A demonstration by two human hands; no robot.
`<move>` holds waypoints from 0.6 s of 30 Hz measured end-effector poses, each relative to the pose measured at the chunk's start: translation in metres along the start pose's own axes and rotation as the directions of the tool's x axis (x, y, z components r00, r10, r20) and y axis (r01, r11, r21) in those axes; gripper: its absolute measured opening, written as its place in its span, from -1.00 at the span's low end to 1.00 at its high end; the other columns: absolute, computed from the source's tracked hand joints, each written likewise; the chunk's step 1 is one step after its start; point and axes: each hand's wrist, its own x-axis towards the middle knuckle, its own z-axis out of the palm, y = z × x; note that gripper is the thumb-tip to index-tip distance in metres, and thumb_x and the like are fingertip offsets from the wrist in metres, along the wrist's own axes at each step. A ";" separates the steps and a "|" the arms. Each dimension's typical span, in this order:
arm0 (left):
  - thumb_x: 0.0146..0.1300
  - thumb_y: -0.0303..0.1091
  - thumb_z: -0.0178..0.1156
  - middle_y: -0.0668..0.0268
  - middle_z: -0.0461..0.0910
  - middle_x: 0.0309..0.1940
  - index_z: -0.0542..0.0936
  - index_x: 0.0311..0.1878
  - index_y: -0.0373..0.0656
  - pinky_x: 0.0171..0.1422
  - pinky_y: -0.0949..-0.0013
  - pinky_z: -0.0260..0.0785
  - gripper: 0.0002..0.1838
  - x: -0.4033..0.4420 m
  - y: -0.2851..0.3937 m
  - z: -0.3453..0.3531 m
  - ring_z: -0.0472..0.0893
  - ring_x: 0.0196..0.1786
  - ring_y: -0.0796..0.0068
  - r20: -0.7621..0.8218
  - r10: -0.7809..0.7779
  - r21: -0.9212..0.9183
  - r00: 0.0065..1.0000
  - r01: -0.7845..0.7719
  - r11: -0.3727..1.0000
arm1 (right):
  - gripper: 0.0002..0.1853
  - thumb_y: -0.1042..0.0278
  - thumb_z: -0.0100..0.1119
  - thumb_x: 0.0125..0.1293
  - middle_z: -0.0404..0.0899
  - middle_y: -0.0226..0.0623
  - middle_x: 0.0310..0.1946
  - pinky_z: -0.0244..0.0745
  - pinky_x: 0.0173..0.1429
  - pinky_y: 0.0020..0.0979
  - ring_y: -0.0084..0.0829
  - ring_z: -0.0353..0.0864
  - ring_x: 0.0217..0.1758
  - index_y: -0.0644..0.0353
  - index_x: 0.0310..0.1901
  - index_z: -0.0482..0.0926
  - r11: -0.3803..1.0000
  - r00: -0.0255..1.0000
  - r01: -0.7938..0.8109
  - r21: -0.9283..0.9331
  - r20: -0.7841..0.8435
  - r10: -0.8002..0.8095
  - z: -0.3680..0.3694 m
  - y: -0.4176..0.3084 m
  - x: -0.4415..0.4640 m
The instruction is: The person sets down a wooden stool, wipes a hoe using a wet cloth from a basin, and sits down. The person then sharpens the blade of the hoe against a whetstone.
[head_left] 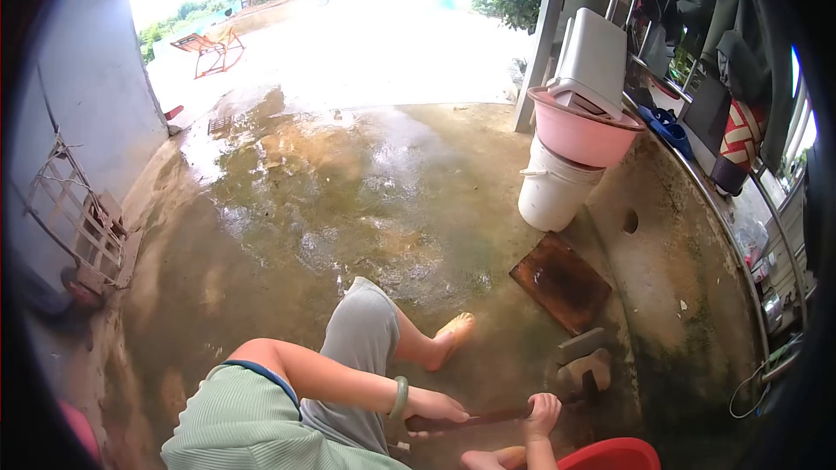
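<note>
My left hand [438, 409], with a green bangle [400, 398] at the wrist, is closed around the near end of a wooden-handled tool [492, 418]. Farther along the same handle, my right hand [542, 416] grips it with the fingers wrapped over. The tool's dark head [595, 387] lies at the right, by a tan stone [582, 369]; its exact shape is hard to make out. Just behind is a grey block-shaped stone [582, 345]. A red basin [616, 454] stands close to my right hand, partly cut off by the frame.
A rusty brown slab [562, 283] lies on the wet concrete floor [340, 200]. Behind it, a pink basin [585, 128] sits on a white bucket [557, 187]. Metal rails with hanging clothes [744, 61] line the right side; a rack [83, 218] leans at the left wall.
</note>
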 end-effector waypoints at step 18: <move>0.37 -0.07 -0.14 0.30 0.42 -0.54 0.25 0.06 0.00 -0.69 0.43 0.25 -0.69 0.038 0.022 0.002 0.39 -0.69 0.50 -0.181 -0.002 -0.049 0.984 -0.007 0.999 | -0.81 0.33 0.15 -0.18 0.38 -0.33 -0.50 0.26 0.01 -0.25 -0.24 0.42 -0.22 0.07 -0.52 0.32 0.992 0.975 -0.120 0.050 -0.181 0.127 0.009 0.027 0.013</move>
